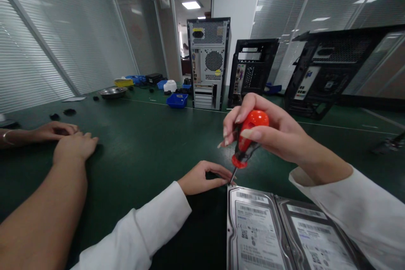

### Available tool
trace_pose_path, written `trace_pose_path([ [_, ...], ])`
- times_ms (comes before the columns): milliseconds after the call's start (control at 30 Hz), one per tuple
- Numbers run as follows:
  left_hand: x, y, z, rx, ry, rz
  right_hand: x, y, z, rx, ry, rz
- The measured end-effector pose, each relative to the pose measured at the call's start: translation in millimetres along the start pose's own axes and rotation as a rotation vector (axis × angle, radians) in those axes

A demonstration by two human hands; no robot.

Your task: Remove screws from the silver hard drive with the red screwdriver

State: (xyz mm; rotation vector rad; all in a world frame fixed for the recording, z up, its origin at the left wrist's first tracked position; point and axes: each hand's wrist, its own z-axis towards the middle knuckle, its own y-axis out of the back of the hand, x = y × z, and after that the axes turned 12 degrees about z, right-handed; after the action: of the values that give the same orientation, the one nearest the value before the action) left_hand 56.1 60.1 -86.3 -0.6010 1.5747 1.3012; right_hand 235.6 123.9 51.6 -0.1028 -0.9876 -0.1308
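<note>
My right hand [280, 135] is closed round the red handle of a screwdriver [248, 137], which points steeply down. Its tip touches the far left corner of a hard drive [256, 228] lying label up at the near edge. My left hand [199, 179] rests on the green table [148, 139] just left of that corner. Its thumb and forefinger are pinched together at the screwdriver tip, and what they hold is hidden. A second hard drive [316, 240] lies against the first on its right. Both my sleeves are white.
Another person's bare arms lie on the table at the left, hands [74, 145] resting flat. At the back stand a silver computer tower [209, 63] and two black cases [253, 71] [335, 67]. A blue bin [177, 100] and a metal bowl [112, 92] sit far left.
</note>
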Motion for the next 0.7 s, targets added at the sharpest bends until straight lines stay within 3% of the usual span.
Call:
trace_pose_path([
  [200, -2, -0.3, 0, -0.002, 0.011, -0.013, -6, 3, -2, -0.041, 0.027, 0.045],
  [433, -2, -0.6, 0, 0.019, 0.025, -0.064, 5, -2, 1, -0.045, -0.15, 0.089],
  [700, 0, -0.7, 1, 0.026, 0.023, -0.054, -4, 4, -3, -0.059, 0.001, 0.014],
])
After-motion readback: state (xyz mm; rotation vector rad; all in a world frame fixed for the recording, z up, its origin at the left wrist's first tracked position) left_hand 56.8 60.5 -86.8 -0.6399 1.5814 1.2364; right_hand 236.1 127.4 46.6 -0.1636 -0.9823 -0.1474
